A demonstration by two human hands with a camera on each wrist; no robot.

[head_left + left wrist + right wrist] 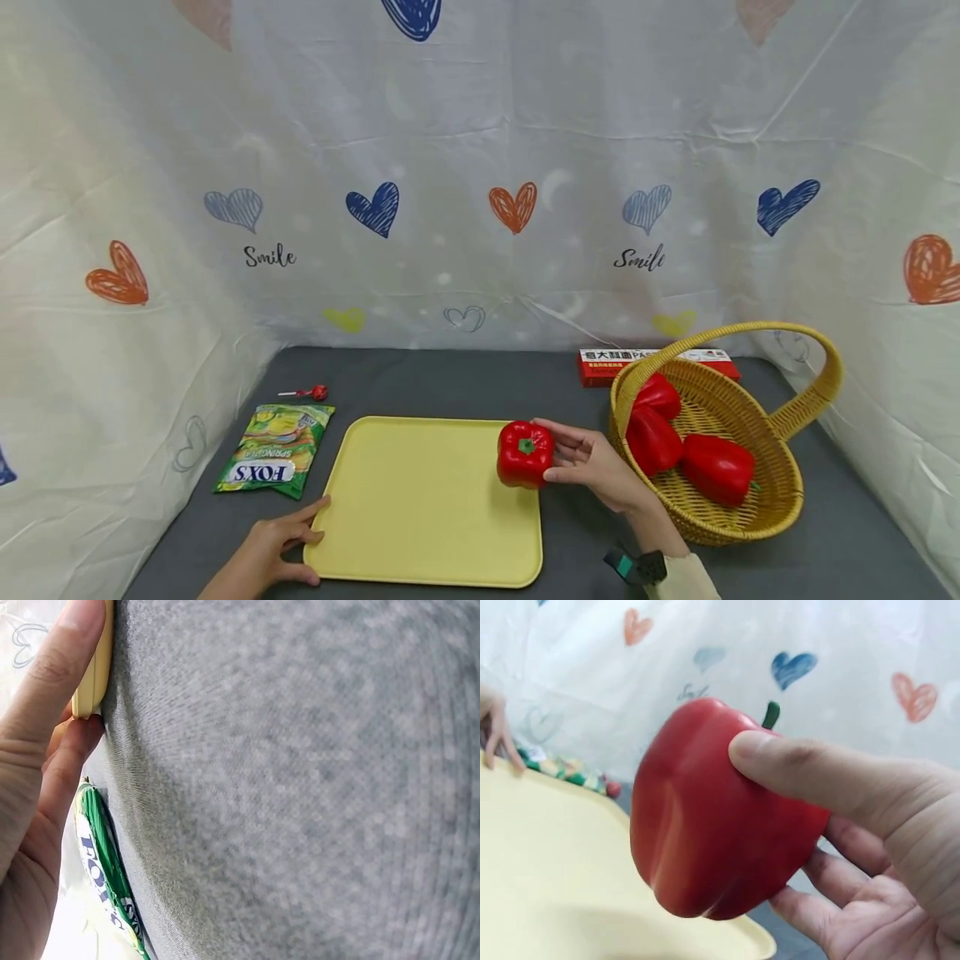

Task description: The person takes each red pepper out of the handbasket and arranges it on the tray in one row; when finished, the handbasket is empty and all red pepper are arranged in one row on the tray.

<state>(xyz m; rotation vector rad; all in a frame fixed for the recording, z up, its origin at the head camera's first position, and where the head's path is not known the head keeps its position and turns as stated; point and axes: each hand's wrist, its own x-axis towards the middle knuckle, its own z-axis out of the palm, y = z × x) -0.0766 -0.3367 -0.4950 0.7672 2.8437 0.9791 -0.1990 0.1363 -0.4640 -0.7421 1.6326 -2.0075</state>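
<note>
A red bell pepper [525, 454] with a green stem hangs over the right part of a yellow tray [420, 500], and its shadow falls on the tray. My right hand [592, 467] holds it from the right, thumb on one side and fingers on the other, as the right wrist view shows closely. My left hand [273, 546] grips the tray's near left corner, with the thumb at the near edge and fingertips at the left edge. In the left wrist view the thumb [52, 667] lies against the tray's rim [91, 694].
A yellow wicker basket [787, 492] with a tall handle stands at the right, holding red bell peppers [716, 468]. Behind it lies a red pasta box [592, 371]. Left of the tray are a green FOX'S candy bag [277, 446] and a red lollipop [318, 392].
</note>
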